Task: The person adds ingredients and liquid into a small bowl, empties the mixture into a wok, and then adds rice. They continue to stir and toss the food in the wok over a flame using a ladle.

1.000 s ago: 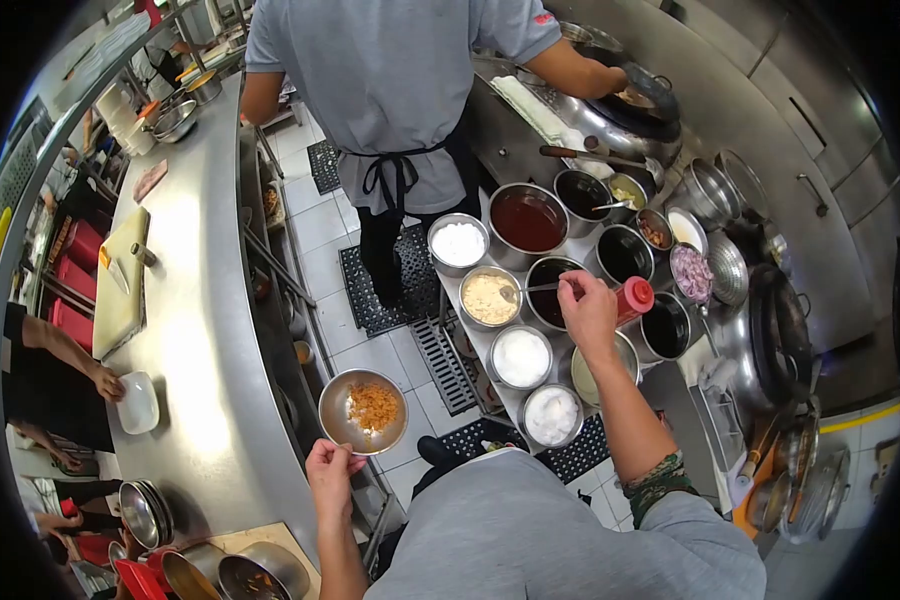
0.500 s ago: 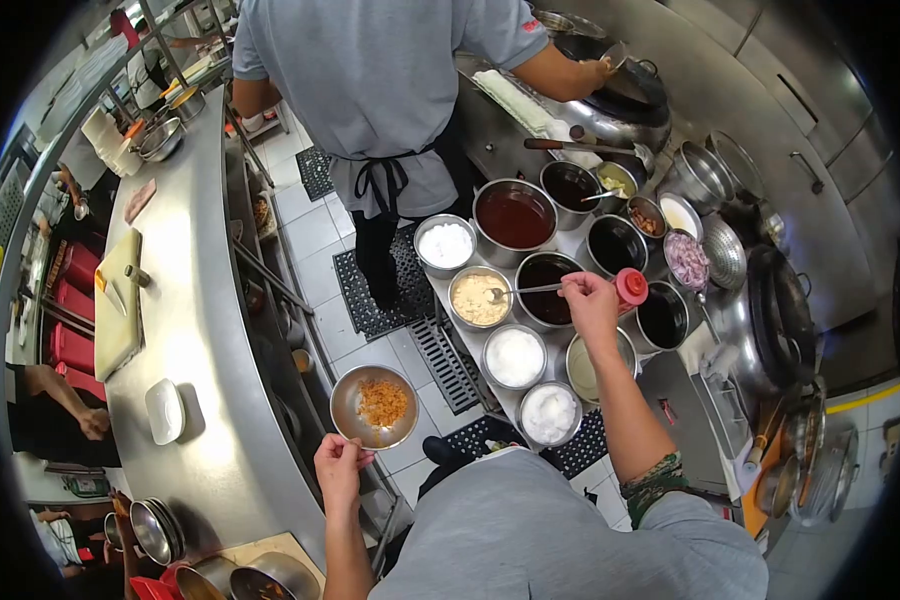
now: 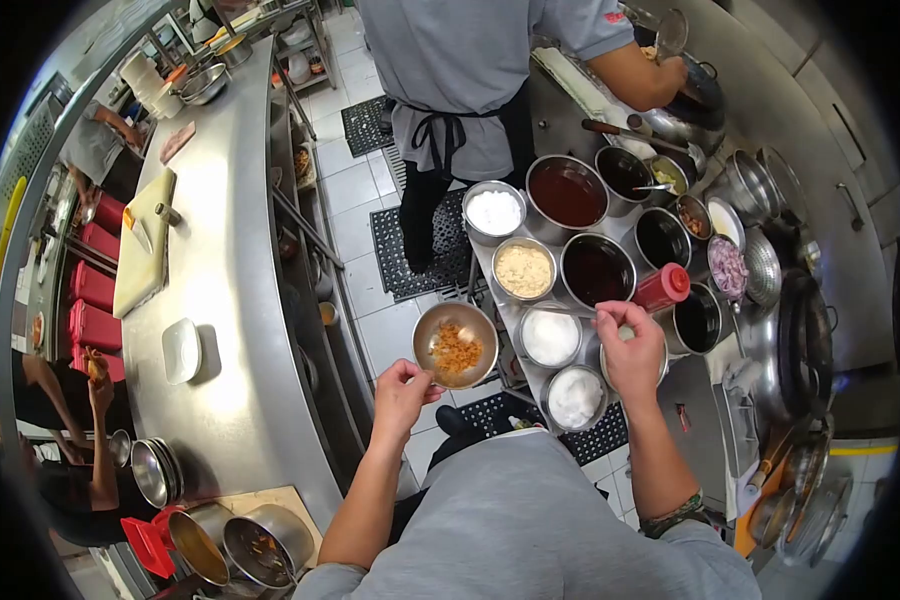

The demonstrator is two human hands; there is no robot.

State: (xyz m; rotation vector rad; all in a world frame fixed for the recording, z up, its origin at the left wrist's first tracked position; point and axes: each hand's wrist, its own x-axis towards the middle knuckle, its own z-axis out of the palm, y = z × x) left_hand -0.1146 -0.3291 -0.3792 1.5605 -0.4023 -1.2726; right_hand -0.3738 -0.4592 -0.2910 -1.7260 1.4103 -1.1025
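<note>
One left hand (image 3: 400, 400) pinches a round metal bowl (image 3: 425, 322) of orange crumbs (image 3: 457, 350) by its rim; the right hand (image 3: 634, 362), fingertips together, hovers near a white-filled metal pot (image 3: 551, 338), any utensil unclear; moving the bowl calls for levelness.

from where i watch, this is a working commercial kitchen; a long steel counter (image 3: 240, 300) runs down the left, with a cutting board (image 3: 146, 245) near its left edge and a white dish (image 3: 181, 351) farther down it; a worker in an apron (image 3: 460, 140) stands at a wok range (image 3: 695, 110) against steel wall panels (image 3: 840, 120); metal pots of sauce (image 3: 567, 192) and white powder (image 3: 494, 211) crowd a side table, right out to its left edge; black rubber mats (image 3: 395, 245) lie on pale floor tiles (image 3: 355, 200).
</note>
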